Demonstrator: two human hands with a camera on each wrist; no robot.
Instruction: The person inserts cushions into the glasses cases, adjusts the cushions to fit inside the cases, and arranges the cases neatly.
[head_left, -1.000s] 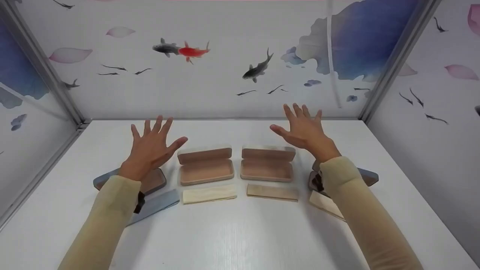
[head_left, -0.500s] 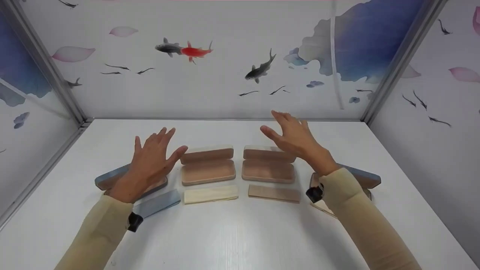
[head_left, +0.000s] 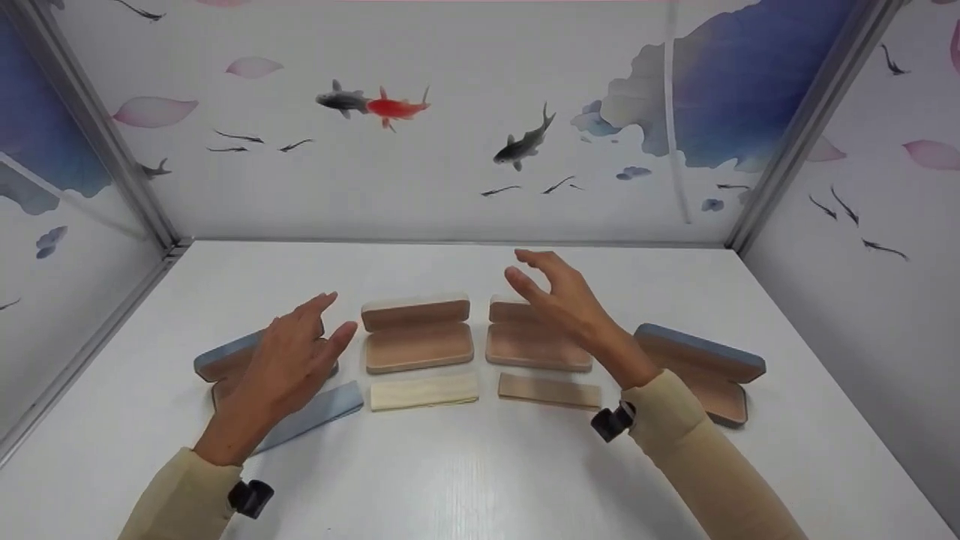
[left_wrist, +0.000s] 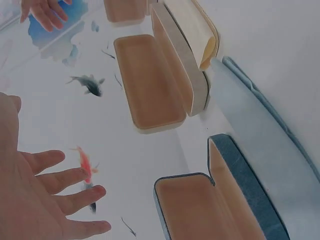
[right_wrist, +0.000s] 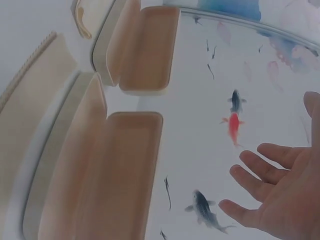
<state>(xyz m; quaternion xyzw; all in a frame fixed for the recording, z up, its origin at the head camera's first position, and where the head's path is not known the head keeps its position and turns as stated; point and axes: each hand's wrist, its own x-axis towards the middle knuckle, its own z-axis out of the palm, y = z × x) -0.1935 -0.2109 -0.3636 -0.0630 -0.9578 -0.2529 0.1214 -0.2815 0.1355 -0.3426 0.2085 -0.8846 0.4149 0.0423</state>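
Note:
My left hand (head_left: 289, 360) hovers over a blue glasses case (head_left: 214, 365) with its lid up, hiding much of it. Its fingers are spread and hold nothing, as the left wrist view confirms. Above the right-middle glasses case (head_left: 517, 345) is my right hand (head_left: 570, 304), thumb apart from relaxed fingers, also holding nothing. Left of that case stands a pale glasses case (head_left: 420, 349) with a tan lining, lid up. Another blue-lidded glasses case (head_left: 724, 360) lies beyond my right wrist. Folded cloths lie in front: blue (head_left: 322, 412), cream (head_left: 424, 391) and tan (head_left: 551, 390).
The cases form a shallow arc on a white table (head_left: 465, 472). White panels printed with fish and petals enclose the back (head_left: 450, 202) and both sides. Each wrist carries a small black device, such as the left one (head_left: 251, 499).
Both hands have come down and back towards me from higher up, the right also moving left. Their widely spread fingers have relaxed. The right-hand blue case is now more exposed.

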